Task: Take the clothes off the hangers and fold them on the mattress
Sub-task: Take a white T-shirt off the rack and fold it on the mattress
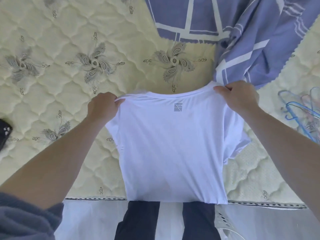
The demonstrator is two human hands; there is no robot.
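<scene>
Shirt (173, 153) hem over mattress (52, 87) near edge

T-shirt (170, 149) mid-mattress (57, 84); sheet (242, 32) behind, right; hangers (297, 115) far right.

the person wears a soft, slate-grey sleeve (26, 217) on the left arm, bunched in thick folds near the elbow, with the left forearm (57, 153) bare beyond it. the right forearm (285, 144) is bare to the frame edge. the left hand (102, 108) and right hand (239, 96) are bare too. lower down are plain dark navy trousers (140, 220), both legs showing.
</scene>
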